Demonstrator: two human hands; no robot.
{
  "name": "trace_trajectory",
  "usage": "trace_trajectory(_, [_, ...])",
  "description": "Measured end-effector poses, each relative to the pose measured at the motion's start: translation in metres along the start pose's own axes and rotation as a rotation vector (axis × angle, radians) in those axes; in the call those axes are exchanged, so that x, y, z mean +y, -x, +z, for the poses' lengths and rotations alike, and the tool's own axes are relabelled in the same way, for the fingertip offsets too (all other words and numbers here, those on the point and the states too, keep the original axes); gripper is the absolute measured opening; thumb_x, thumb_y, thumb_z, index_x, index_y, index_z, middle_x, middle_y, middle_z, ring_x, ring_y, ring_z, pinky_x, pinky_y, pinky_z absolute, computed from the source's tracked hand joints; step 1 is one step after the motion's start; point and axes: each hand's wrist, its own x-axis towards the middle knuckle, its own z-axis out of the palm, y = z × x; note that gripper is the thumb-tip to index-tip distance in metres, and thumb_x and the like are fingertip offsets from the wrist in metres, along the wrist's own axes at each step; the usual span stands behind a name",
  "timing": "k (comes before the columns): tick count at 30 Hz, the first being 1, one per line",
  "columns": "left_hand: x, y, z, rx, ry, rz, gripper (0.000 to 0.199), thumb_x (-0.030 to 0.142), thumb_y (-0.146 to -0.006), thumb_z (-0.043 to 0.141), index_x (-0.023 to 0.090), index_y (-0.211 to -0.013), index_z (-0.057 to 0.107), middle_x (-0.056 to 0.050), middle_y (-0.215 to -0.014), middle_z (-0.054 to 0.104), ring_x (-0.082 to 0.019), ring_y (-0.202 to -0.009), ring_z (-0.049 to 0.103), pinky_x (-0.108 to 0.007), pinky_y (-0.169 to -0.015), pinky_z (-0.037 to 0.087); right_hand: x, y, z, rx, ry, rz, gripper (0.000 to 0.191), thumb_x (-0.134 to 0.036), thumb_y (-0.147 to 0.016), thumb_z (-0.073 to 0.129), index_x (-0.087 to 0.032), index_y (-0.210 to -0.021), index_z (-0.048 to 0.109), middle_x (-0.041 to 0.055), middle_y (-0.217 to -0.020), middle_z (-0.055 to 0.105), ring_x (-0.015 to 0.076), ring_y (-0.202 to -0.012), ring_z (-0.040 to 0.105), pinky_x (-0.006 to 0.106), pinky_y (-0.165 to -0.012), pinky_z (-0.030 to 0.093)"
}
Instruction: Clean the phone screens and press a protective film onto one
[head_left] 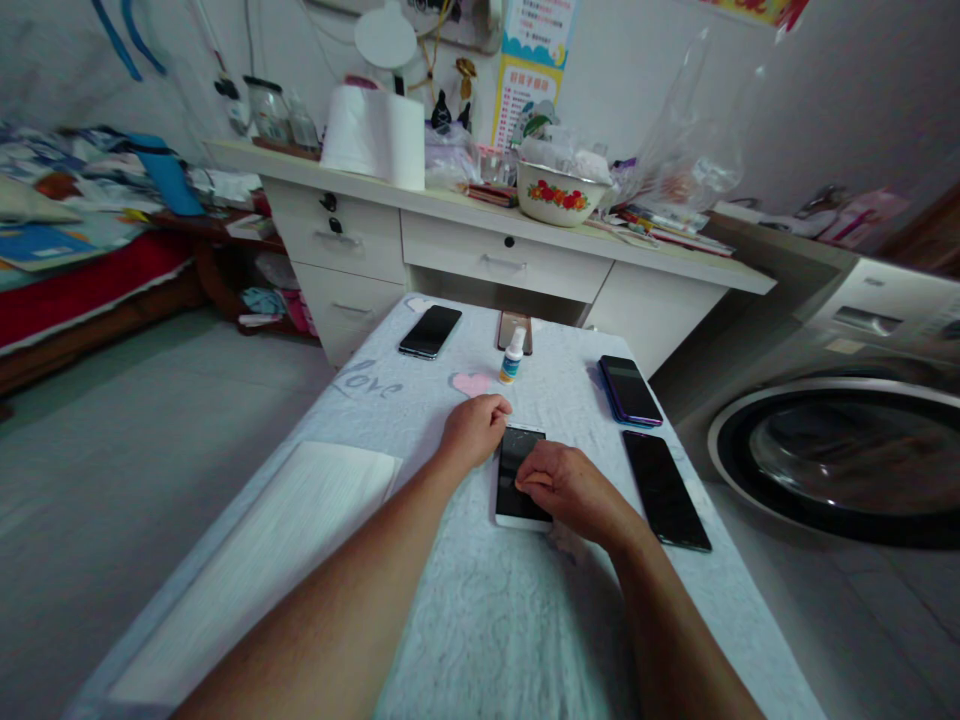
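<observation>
- Where the tablecloth (465,620) has its bare middle, we find the white-framed smartphone (514,507) lying flat, screen up, squarely before the person; we judge the spot suits both hands and an easy look at the glass.
- Right hand (561,483): over the screen, fingers bent and bunched together. We cannot tell whether they pinch anything small; the bend would suit fine work on the surface.
- Left hand (475,432): curled beside the phone's far left corner, perhaps to steady it. Its fingertips are too hidden for us to tell whether they are closed or touch the edge.
- Spray bottle (512,357): upright just beyond the left hand, probably there for easy reach. Behind it, a brownish phone or case (515,333); we cannot settle which.
- Black smartphone (431,331): far left, screen up. On the right lie a purple-edged phone (632,390) and a larger dark phone (666,490); edge placement seems to leave the hands room.
- White flat sheet (292,550): along the left side under the left forearm, apart from the phones; its material escapes us.
</observation>
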Motion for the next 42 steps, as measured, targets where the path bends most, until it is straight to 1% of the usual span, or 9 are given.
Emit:
trace_trajectory(4, [0.002, 0.000, -0.001, -0.007, -0.003, -0.012, 0.020, 0.012, -0.079, 0.054, 0.018, -0.090, 0.070, -0.001, -0.080, 0.071, -0.014, -0.074, 0.062, -0.023, -0.067, 0.044, -0.004, -0.004, 0.009, 0.012, 0.013, -0.078, 0.017, -0.003, -0.079, 0.063, -0.017, -0.079, 0.072, 0.0026, -0.082, 0.067, 0.0151, -0.079, 0.060, 0.024, -0.075, 0.043])
trace_trajectory(6, [0.003, 0.000, -0.003, -0.016, -0.004, -0.019, 0.020, 0.011, -0.079, 0.054, 0.018, -0.090, 0.070, -0.001, -0.079, 0.071, -0.014, -0.074, 0.062, -0.023, -0.066, 0.044, -0.003, -0.006, 0.011, 0.021, 0.022, -0.080, 0.018, -0.002, -0.079, 0.063, -0.017, -0.079, 0.072, 0.0027, -0.082, 0.068, 0.0153, -0.080, 0.060, 0.024, -0.077, 0.043])
trace_trajectory(9, [0.004, 0.001, -0.004, -0.024, -0.002, -0.022, 0.020, 0.011, -0.079, 0.053, 0.018, -0.089, 0.069, -0.001, -0.078, 0.071, -0.014, -0.073, 0.062, -0.023, -0.066, 0.044, -0.001, -0.007, 0.010, 0.053, 0.046, -0.018, 0.018, -0.002, -0.080, 0.062, -0.017, -0.079, 0.072, 0.0031, -0.082, 0.067, 0.0155, -0.080, 0.060, 0.025, -0.075, 0.043])
trace_trajectory(13, [0.002, 0.000, -0.002, -0.013, -0.007, -0.016, 0.020, 0.012, -0.079, 0.054, 0.018, -0.089, 0.069, -0.001, -0.079, 0.071, -0.014, -0.073, 0.062, -0.023, -0.066, 0.044, 0.005, -0.007, 0.006, 0.080, 0.110, 0.061, 0.017, -0.007, -0.085, 0.059, -0.017, -0.080, 0.072, 0.0040, -0.081, 0.066, 0.0157, -0.080, 0.059, 0.025, -0.073, 0.041])
trace_trajectory(18, [0.000, -0.001, 0.000, -0.009, -0.005, -0.006, 0.020, 0.013, -0.079, 0.054, 0.018, -0.090, 0.070, -0.001, -0.078, 0.071, -0.014, -0.073, 0.062, -0.023, -0.066, 0.044, 0.016, -0.004, 0.000, 0.117, 0.207, 0.198, 0.016, -0.012, -0.086, 0.058, -0.018, -0.085, 0.073, 0.0046, -0.085, 0.066, 0.0161, -0.082, 0.059, 0.025, -0.074, 0.039])
trace_trajectory(22, [0.002, 0.000, -0.002, -0.012, -0.009, -0.018, 0.021, 0.012, -0.079, 0.054, 0.019, -0.090, 0.070, -0.001, -0.077, 0.070, -0.014, -0.073, 0.062, -0.023, -0.065, 0.044, 0.021, -0.003, -0.004, 0.144, 0.247, 0.247, 0.015, -0.014, -0.086, 0.058, -0.018, -0.087, 0.073, 0.0056, -0.088, 0.067, 0.0169, -0.083, 0.059, 0.026, -0.075, 0.039])
trace_trajectory(28, [0.004, 0.001, -0.003, -0.016, -0.006, -0.013, 0.020, 0.012, -0.079, 0.054, 0.018, -0.091, 0.070, -0.001, -0.079, 0.071, -0.014, -0.074, 0.063, -0.024, -0.067, 0.045, 0.017, -0.005, -0.002, 0.148, 0.243, 0.247, 0.017, -0.013, -0.087, 0.057, -0.017, -0.085, 0.073, 0.0062, -0.088, 0.066, 0.0174, -0.084, 0.059, 0.027, -0.076, 0.039])
trace_trajectory(37, [0.002, 0.000, -0.001, -0.012, -0.004, 0.001, 0.020, 0.011, -0.079, 0.054, 0.018, -0.089, 0.069, -0.001, -0.081, 0.071, -0.014, -0.074, 0.063, -0.023, -0.067, 0.045, 0.006, -0.009, 0.008, 0.097, 0.165, 0.123, 0.017, -0.010, -0.087, 0.058, -0.017, -0.085, 0.073, 0.0047, -0.084, 0.065, 0.0157, -0.082, 0.058, 0.025, -0.074, 0.040])
trace_trajectory(42, [0.003, 0.000, -0.002, -0.013, 0.002, -0.002, 0.019, 0.011, -0.079, 0.054, 0.018, -0.088, 0.069, -0.001, -0.080, 0.071, -0.014, -0.074, 0.063, -0.023, -0.067, 0.045, 0.010, -0.010, 0.007, 0.144, 0.163, 0.163, 0.014, -0.012, -0.087, 0.060, -0.017, -0.089, 0.073, 0.0052, -0.087, 0.066, 0.0159, -0.084, 0.059, 0.025, -0.076, 0.040])
